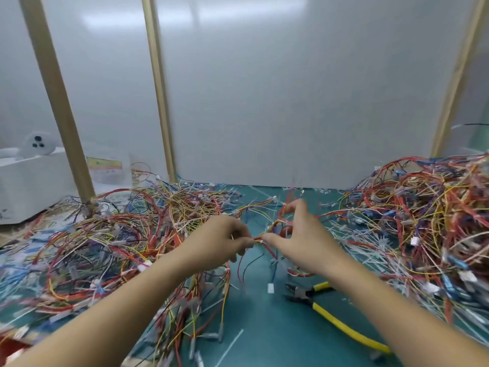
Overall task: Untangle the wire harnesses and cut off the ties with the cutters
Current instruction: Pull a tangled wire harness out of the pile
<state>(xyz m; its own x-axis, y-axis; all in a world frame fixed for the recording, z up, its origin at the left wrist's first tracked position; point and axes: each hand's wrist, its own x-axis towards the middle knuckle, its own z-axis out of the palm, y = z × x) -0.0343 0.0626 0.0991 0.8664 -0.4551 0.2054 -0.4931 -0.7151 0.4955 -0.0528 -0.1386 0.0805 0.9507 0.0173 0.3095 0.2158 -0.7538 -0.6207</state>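
Head view, sole view.

Position: the left hand (227,242) pinches a small harness (276,223) at its near end, a narrow grip closed on the wires. The right hand (299,234) is spread wide, thumb and forefinger extended. The thumb tip touches the same strands and the harness loops through the arc between the two digits. The lower fingers are hidden behind the palm. The harness is raised above the middle of the bench (264,329), with red and black tails hanging below it. The cutters (304,294) lie unheld on the bench, just beneath the right wrist.

Risks, as judged:
- Hanging tails may snag the left pile (105,234), which reaches right up to the left forearm. A hard pull could drag that heap along or strain a connector.
- The cutter tips point toward the working area, so a lowered right wrist could catch them.
- The frame is blurred, and no tie on the held harness can be confirmed.

Clearance: the only bare bench is a narrow lane between the left pile and the right pile (436,221). White cut scraps (370,247) litter its right side. The rear panel (291,102) closes off the back, and a wooden post (158,88) stands rear left.
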